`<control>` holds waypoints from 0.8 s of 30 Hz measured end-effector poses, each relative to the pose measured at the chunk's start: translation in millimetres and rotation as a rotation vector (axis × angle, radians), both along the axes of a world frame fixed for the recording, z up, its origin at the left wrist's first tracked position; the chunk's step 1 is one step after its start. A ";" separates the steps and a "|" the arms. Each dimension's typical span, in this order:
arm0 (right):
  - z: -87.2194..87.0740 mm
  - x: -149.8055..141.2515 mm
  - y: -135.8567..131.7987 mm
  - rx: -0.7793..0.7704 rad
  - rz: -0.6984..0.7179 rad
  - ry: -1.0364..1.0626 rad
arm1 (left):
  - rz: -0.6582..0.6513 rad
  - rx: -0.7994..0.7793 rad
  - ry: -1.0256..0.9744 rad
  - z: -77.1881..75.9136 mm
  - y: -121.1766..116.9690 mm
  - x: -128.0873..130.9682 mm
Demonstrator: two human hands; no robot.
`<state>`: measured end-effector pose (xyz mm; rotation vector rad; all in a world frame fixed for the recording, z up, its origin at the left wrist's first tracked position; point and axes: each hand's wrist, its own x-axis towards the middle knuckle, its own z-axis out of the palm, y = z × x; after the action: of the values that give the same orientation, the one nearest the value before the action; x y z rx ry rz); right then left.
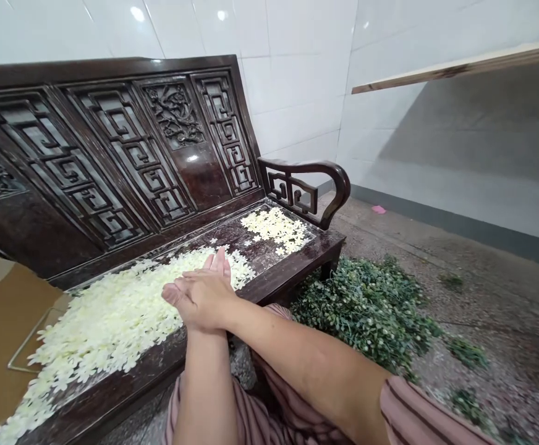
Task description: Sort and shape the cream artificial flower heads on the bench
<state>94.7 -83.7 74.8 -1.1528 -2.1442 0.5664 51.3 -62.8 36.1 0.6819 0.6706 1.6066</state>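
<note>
In front of me, above the bench, my two hands are pressed together. My left hand (218, 261) points away from me, its fingers stretched out. Across its palm lies my right hand (209, 298), fairly flat, covering much of it. Nothing shows in either hand, though the space between the palms is hidden. Just beyond and left of them spreads a large heap of pale yellow-white flowers (121, 309) on the dark carved wooden bench (269, 272). A smaller patch of the same flowers (279, 228) sits at the bench's right end.
The bench's curved armrest (316, 167) rises at its right end. Cardboard (14, 334) stands at the left edge. A pile of green sprigs with small pale buds (366, 309) covers floor right of my legs. A wooden shelf (459, 68) juts out at upper right.
</note>
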 end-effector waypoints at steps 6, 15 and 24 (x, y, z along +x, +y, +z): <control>-23.4 -7.3 22.8 -0.057 0.040 0.065 | 0.066 -0.082 -0.035 -16.6 19.8 -5.8; -53.6 -26.1 80.4 -0.026 -0.127 0.027 | 0.179 -0.222 -0.079 -24.8 28.8 -13.5; -66.4 -66.6 96.9 0.038 -0.131 -0.183 | 0.427 -0.438 -0.231 -28.5 41.0 -39.0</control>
<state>28.1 13.1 8.4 -1.3578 -2.2006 0.3728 12.3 -21.9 7.6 0.0271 1.0002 1.8041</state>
